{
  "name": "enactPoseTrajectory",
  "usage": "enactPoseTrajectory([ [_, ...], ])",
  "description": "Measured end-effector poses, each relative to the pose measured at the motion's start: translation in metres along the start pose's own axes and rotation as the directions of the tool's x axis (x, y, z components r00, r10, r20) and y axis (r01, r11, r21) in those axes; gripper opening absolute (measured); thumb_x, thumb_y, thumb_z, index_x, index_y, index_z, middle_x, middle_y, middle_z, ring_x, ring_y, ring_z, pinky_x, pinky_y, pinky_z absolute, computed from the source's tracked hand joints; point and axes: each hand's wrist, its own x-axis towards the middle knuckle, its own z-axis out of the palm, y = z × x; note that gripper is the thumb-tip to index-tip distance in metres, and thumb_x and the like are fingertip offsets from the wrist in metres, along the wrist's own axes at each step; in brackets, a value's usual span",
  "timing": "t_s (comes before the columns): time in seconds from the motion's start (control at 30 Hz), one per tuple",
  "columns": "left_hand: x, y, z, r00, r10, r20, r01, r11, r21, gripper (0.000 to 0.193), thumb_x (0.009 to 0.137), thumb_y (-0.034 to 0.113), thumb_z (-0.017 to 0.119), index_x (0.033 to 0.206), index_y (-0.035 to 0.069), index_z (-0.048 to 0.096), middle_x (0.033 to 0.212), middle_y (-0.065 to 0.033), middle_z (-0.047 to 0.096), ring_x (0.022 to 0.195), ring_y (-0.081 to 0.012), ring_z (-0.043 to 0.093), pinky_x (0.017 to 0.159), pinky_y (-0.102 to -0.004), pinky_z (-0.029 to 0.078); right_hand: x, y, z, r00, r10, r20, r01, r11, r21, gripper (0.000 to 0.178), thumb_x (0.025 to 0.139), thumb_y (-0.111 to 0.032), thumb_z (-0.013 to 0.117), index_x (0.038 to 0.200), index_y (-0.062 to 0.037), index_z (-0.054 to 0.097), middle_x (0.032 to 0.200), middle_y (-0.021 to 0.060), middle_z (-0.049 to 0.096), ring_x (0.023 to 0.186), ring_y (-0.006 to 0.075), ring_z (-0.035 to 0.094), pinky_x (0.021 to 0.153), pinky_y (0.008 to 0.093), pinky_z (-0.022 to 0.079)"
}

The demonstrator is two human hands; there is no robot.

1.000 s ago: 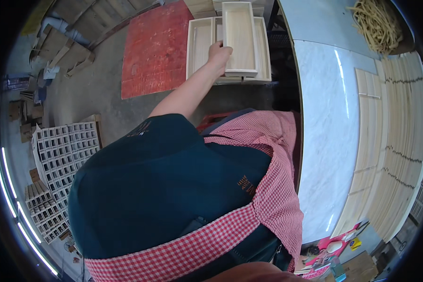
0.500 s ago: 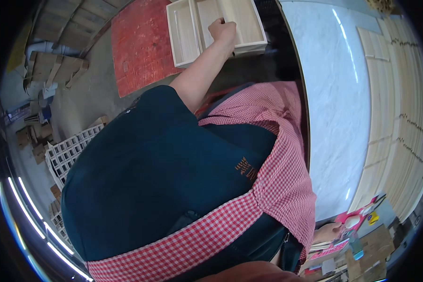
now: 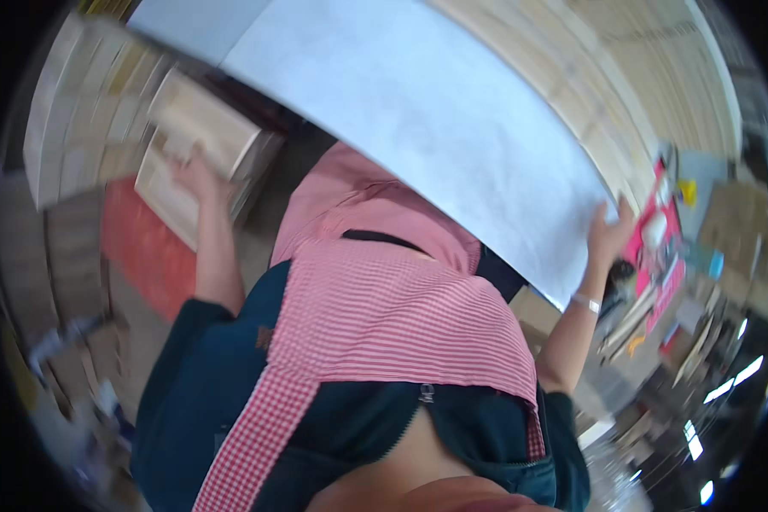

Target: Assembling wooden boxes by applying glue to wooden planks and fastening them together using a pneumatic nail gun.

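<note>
On my left, a pale wooden box point(image 3: 222, 128) with compartments sits on top of a stack. My left hand point(image 3: 200, 177) reaches over it, fingers bent and closed at an inner wall; motion blur hides the exact grip. Far to the right, my right hand point(image 3: 608, 239) is raised at the end of the white tabletop point(image 3: 418, 111), thumb and fingers apart with nothing in them. Whether it touches the tabletop or the pale wooden strips point(image 3: 602, 111) behind cannot be made out.
A worn red board point(image 3: 149, 247) lies below the box. Stacked wooden pieces point(image 3: 85, 111) stand at the far left. Beyond my right hand are a pink sheet point(image 3: 657, 222) with small items, a yellow object point(image 3: 687, 192), a blue-capped clear bottle point(image 3: 704, 258) and cardboard point(image 3: 730, 226).
My view has swung round, so the box and red board now appear farther left. My right hand has come up from the lower right beside the tabletop. My left hand stays at the box.
</note>
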Motion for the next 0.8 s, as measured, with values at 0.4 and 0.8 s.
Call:
enactPoseTrajectory([
  [0.4, -0.104, 0.135, 0.162, 0.331, 0.82, 0.467, -0.856, 0.469, -0.216, 0.061, 0.08, -0.003, 0.061, 0.139, 0.007, 0.054, 0.143, -0.013, 0.05, 0.124, -0.0303, 0.053, 0.101, -0.0405, 0.045, 0.026, 0.011, -0.006, 0.971, -0.147, 0.189, 0.163, 0.984, -0.072, 0.042, 0.075, -0.004, 0.068, 0.117, -0.005, 0.064, 0.113, 0.0143, 0.063, 0.106, 0.035, 0.059, 0.091, 0.0421, 0.049],
  [0.8, -0.068, 0.262, 0.256, -0.137, 0.215, 0.967, -0.954, -0.291, -0.071, 0.038, 0.088, 0.004, 0.054, 0.126, 0.007, 0.059, 0.124, -0.0134, 0.066, 0.116, -0.0309, 0.059, 0.103, -0.0436, 0.044, 0.052, 0.024, -0.055, 0.905, -0.156, 0.395, 0.168, 0.986, 0.004, 0.042, 0.086, -0.014, 0.073, 0.125, -0.0091, 0.059, 0.099, 0.0131, 0.067, 0.083, 0.0295, 0.064, 0.075, 0.0391, 0.052],
])
